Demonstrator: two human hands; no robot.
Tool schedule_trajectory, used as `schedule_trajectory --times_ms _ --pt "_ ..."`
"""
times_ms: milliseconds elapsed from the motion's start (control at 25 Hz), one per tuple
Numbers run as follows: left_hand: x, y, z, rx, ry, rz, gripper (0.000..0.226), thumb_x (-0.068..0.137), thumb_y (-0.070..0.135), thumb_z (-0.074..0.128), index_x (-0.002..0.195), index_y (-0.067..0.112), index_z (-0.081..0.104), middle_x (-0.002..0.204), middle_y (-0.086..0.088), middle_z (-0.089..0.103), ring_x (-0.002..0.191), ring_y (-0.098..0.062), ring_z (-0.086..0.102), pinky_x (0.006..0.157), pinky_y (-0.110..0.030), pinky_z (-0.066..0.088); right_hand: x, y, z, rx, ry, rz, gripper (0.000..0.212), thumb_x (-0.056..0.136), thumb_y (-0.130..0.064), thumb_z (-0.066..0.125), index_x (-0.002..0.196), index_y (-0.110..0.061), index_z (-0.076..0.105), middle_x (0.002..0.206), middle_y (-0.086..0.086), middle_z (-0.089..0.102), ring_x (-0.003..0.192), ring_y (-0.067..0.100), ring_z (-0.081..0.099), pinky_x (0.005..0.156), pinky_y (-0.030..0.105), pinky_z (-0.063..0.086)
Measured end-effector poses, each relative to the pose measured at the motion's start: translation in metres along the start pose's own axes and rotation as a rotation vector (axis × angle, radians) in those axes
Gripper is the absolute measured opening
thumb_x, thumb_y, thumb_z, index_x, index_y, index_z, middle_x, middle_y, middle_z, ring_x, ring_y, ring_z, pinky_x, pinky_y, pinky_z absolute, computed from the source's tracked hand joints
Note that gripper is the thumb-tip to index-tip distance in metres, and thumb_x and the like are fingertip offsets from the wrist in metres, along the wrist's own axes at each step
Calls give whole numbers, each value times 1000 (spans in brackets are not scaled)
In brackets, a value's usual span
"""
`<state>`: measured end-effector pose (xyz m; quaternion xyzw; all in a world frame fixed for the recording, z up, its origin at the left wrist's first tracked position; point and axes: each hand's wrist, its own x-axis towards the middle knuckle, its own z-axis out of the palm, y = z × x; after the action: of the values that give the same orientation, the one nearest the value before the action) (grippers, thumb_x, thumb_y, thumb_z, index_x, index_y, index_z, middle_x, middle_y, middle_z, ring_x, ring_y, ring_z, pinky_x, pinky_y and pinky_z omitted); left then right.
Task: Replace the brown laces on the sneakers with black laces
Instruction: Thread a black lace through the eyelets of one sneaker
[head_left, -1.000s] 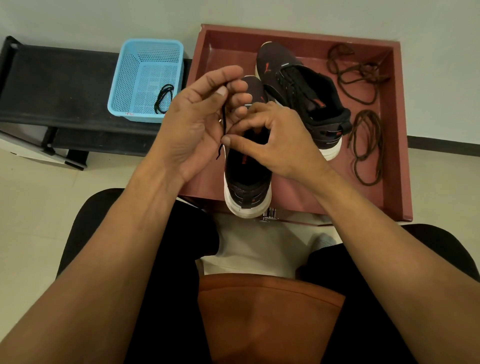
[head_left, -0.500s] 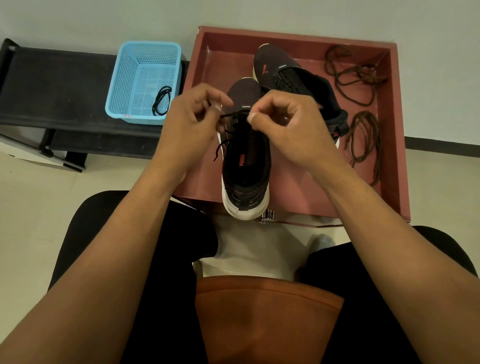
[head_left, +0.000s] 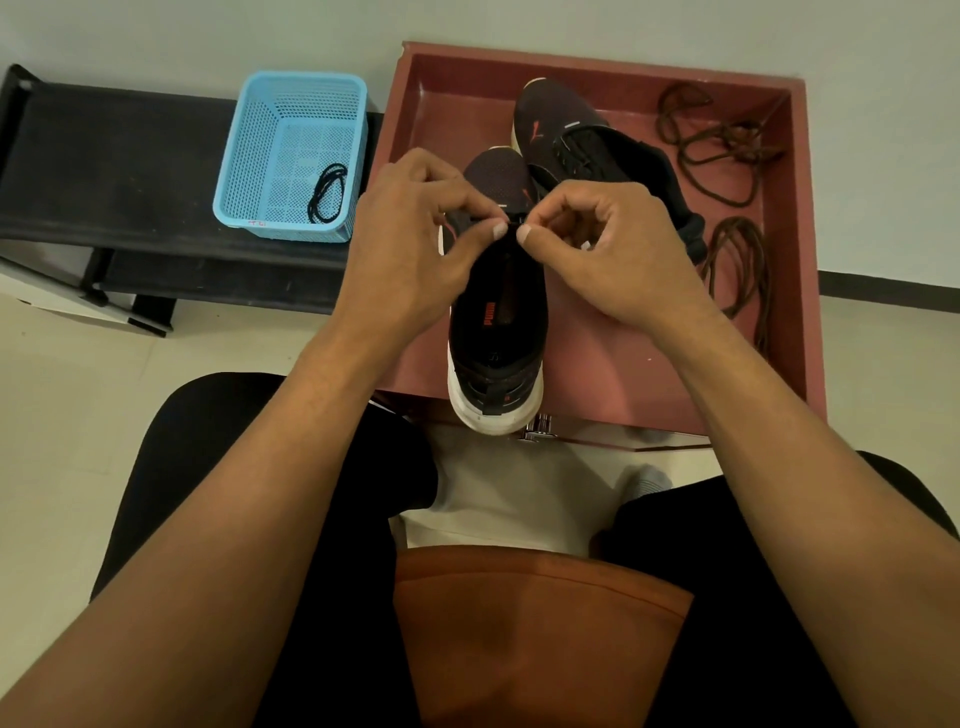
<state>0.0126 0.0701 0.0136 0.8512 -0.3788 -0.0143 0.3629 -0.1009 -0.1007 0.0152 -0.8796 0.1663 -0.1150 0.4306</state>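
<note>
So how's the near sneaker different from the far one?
The near sneaker lies straight, heel at the front edge of the tray; the far sneaker lies angled behind it. Left hand and right hand pinch a black lace on the near one; the far one is untouched, seemingly laced. Both are dark with pale soles.

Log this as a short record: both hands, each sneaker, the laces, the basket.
Left hand: pinches black lace over near sneaker
Right hand: pinches same lace
Near sneaker: in red tray, heel at front edge
Far sneaker: behind it, appears black-laced
Brown laces: loose, tray's right side
Blue basket: on black bench, holds coiled black cord
</note>
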Motion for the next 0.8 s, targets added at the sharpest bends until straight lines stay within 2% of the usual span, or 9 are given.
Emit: schedule_trajectory --times_ms 80,160,280,400,480,800 --pt "0 -2 -1 -10 -40 -11 13 87 39 79 97 32 83 86 19 66 76 3 58 74 -8 38 -4 4 -3 -100 -50 76 27 84 -51 82 89 -25 75 77 -9 73 71 4 69 67 13 51" --pt "-1 -2 -1 -14 -95 -33 12 85 39 83 96 33 83 79 24 66 71 10 57 69 -4 36 -9 6 -4 -167 -116 157 33 78 -53 87 91 -25 75 76 -10 74 69 -1 70 72 19 57" --pt "-4 -1 2 -11 -151 -35 12 83 39 86 93 33 82 75 27 66 72 18 58 67 -1 37 -12 6 -3 -82 -143 226 23 81 -38 89 93 -22 78 75 -6 77 63 3 74 79 33 64" --pt "-5 2 7 3 -195 -38 10 83 41 85 90 35 81 77 22 70 72 13 62 67 -3 40 -12 6 -7 5 -160 270 12 83 -30 88 90 -22 81 72 -4 78 65 7 77 83 37 65" --pt "-6 5 10 34 -203 -39 9 84 41 84 90 36 81 80 21 72 75 10 65 69 -5 42 -13 5 -9 38 -180 288 10 85 -29 87 91 -23 82 74 -5 79 67 8 77 85 36 64" --pt "-7 10 15 113 -209 -50 7 87 36 82 93 33 81 82 17 73 69 13 58 64 -1 37 -15 2 -11 26 -196 268 12 85 -31 87 93 -24 82 75 -6 79 67 5 77 82 29 64"
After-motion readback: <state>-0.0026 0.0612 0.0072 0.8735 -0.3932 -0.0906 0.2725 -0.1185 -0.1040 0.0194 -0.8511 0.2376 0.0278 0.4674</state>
